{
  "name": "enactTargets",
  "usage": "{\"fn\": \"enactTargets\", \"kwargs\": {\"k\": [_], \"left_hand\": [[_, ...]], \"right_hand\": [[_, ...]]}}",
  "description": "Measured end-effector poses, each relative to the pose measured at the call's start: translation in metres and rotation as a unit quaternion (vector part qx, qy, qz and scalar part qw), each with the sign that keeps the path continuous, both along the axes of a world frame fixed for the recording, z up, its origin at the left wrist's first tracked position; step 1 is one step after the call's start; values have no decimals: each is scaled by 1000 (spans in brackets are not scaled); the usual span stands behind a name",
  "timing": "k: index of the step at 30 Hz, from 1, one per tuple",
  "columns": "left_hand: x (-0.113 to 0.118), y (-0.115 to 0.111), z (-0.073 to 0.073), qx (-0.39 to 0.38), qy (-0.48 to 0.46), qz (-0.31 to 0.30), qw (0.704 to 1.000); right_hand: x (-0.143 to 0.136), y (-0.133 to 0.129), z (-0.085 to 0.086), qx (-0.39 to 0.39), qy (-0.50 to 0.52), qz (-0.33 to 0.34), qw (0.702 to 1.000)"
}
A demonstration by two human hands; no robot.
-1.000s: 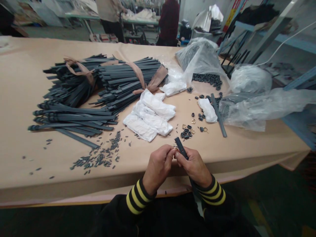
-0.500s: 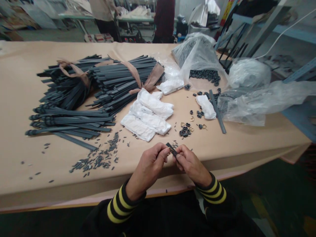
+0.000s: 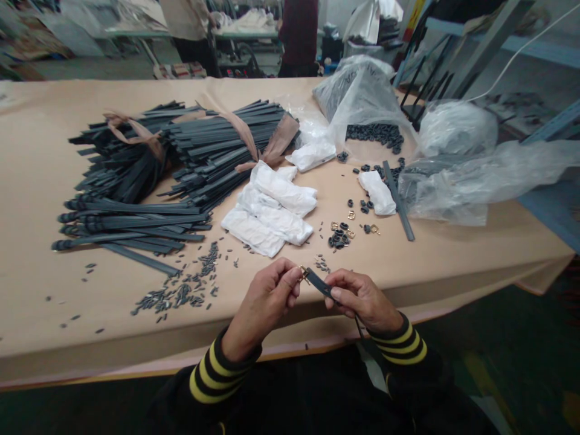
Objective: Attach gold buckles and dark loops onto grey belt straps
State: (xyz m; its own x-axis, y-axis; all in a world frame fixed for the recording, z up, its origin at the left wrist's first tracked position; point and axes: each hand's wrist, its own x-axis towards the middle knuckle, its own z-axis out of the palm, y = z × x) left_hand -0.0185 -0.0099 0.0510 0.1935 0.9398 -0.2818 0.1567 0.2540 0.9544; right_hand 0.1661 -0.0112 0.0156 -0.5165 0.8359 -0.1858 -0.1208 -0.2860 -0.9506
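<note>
My left hand [image 3: 272,299] pinches a small gold buckle [image 3: 304,275] above the table's front edge. A dark grey strap [image 3: 318,282] reaches from the buckle to my right hand [image 3: 362,299], whose fingers are closed on it. The strap's thin tail hangs below my right hand. Beyond my hands lie dark loops [image 3: 338,240] with several gold buckles [image 3: 351,215] among them. Small dark pieces [image 3: 181,296] are scattered on the table to the left of my left hand.
Tied bundles of dark straps [image 3: 217,145] and looser straps [image 3: 136,223] cover the left. White packets [image 3: 272,211] lie mid-table. An open plastic bag of loops [image 3: 362,96] and crumpled plastic [image 3: 457,133] are at the right. Two people [image 3: 299,36] stand beyond the table [image 3: 408,272].
My hands have moved apart. More of the strap now shows between them, with the buckle at its left end.
</note>
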Motion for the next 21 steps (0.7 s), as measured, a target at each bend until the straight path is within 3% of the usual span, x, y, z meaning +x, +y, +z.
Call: {"fn": "enactTargets", "kwargs": {"k": [13, 21], "left_hand": [[10, -3, -9, -72, -146, 73, 984], [4, -5, -10, -180, -313, 6, 933]], "right_hand": [[-3, 1, 1, -28, -9, 22, 999], [-3, 2, 5, -22, -11, 15, 1000]]}}
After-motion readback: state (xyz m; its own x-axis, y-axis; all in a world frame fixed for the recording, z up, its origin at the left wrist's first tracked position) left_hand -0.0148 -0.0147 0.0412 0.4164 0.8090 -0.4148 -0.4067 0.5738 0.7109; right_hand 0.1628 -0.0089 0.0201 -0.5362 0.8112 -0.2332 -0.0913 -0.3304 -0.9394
